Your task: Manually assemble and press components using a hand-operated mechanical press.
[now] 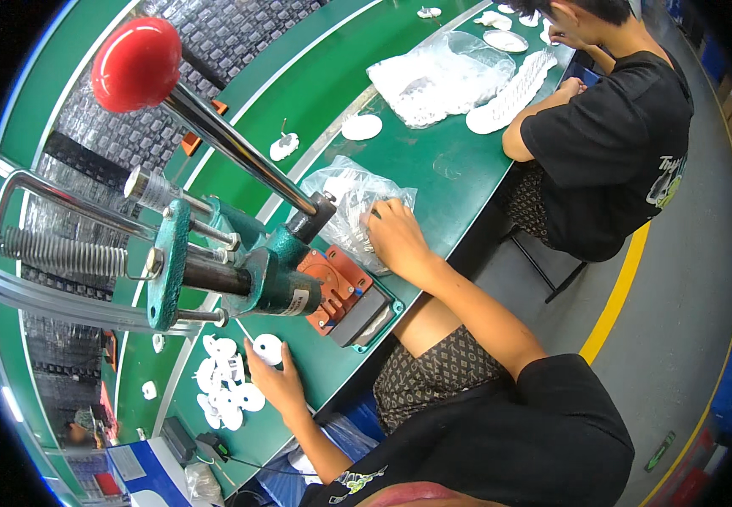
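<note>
My left hand [277,384] is low over the green bench, its fingers around a white round disc [267,348] with a small hole in its middle. Beside it lies a loose pile of similar white discs and parts [229,384]. My right hand [400,237] reaches into a clear plastic bag [351,198] of small white parts, fingers curled; what they pinch is hidden. Between my two hands stands a green hand press [277,275] with a red ball-topped lever [138,66]. Under its ram sits an orange fixture [336,283] on a dark block.
Farther along the bench [459,182] lie a white oval plate [362,128], a large bag of white parts [438,80] and a long stack of white pieces [511,93]. A co-worker [611,135] sits at the right. A green conveyor [324,76] runs behind the press.
</note>
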Tool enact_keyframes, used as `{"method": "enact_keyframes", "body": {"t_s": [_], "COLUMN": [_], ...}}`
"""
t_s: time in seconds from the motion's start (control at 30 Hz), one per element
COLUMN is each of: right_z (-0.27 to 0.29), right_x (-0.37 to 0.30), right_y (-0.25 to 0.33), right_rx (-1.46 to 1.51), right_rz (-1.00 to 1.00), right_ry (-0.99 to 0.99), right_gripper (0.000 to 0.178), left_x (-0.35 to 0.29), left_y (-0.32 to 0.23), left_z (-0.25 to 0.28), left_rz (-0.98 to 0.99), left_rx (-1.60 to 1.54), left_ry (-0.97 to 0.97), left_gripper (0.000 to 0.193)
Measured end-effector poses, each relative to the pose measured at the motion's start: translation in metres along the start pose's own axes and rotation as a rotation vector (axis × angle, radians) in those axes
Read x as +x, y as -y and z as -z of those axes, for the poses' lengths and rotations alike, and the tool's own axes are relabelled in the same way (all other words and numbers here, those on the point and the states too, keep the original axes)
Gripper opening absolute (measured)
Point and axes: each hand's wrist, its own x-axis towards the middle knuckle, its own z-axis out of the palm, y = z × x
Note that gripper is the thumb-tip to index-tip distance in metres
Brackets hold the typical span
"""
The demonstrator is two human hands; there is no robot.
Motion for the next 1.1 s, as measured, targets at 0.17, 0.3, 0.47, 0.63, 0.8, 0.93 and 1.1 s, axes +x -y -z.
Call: {"method": "enact_keyframes", "body": {"t_s": [0.17,0.3,0.47,0.63,0.8,0.93,1.1], "right_z": [-0.001,0.004,0.027,0.042,0.07,0.072,0.073], "right_x": [-0.007,-0.009,-0.009,-0.052,-0.07,-0.078,-0.099], "right_y": [-0.009,-0.011,0.003,0.022,0.045,0.068,0.118], "right_rx": [0.325,0.403,0.626,1.397,1.687,1.789,1.549], "right_rz": [-0.01,0.002,-0.161,-0.516,-0.528,-0.505,-0.466], "right_ry": [-0.013,-0.065,-0.132,-0.408,-0.353,-0.223,0.063], "right_gripper": [0.015,0.014,0.017,0.014,0.014,0.019,0.023], "left_x": [-0.01,-0.025,-0.043,-0.035,-0.036,-0.04,-0.042], "left_y": [-0.01,-0.026,-0.047,-0.048,-0.042,-0.038,-0.041], "left_z": [0.002,0.0,-0.006,-0.008,-0.011,-0.011,-0.008], "left_rz": [0.002,0.077,0.148,0.276,0.154,0.164,0.169], "left_rx": [-0.078,-0.703,-0.92,-1.104,-1.075,-1.064,-1.035], "left_ry": [-0.074,0.085,0.284,0.281,0.302,0.362,0.374], "left_gripper": [0.06,0.063,0.066,0.063,0.049,0.051,0.062]}}
